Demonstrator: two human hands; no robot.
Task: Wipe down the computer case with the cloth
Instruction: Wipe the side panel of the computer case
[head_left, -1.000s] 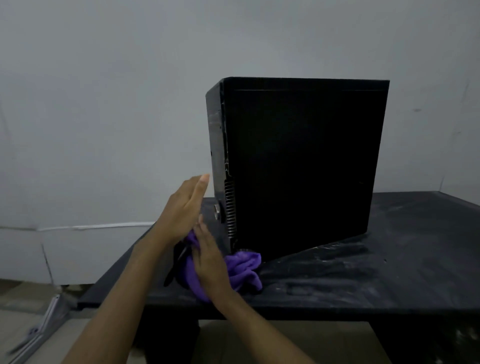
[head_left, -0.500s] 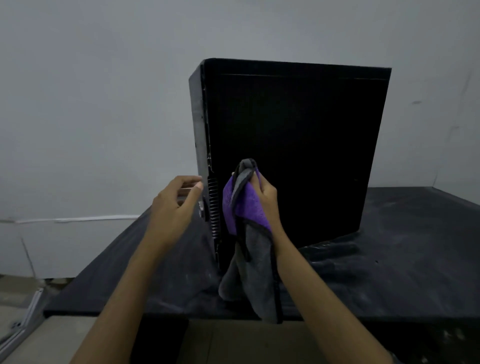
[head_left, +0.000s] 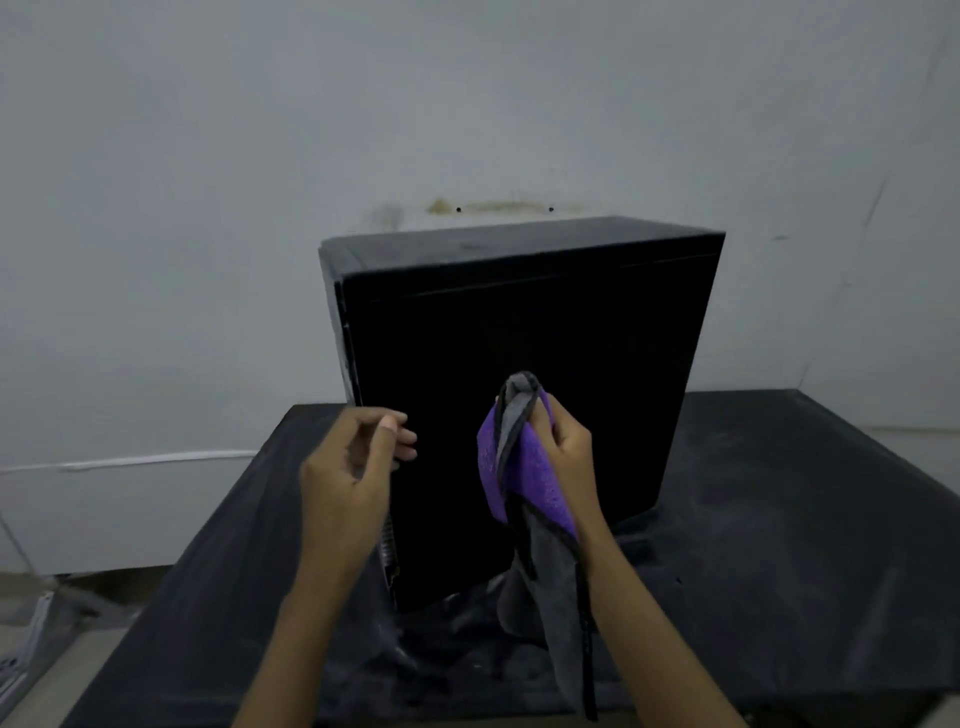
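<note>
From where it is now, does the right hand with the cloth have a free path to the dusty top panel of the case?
Probably yes. The right hand holds the cloth in front of the computer case side panel, and nothing stands between it and the top panel. The left hand is off to the side.

Setting: bare utility or workshop-type room, exact kind unclear. Plain grey-white wall (head_left: 208, 208) with a brownish stain (head_left: 498, 207) and two small dark holes. Dusty, scuffed black surface (head_left: 779, 519) carries a black computer case (head_left: 519, 338). White conduit (head_left: 130, 461) runs along the wall.
</note>
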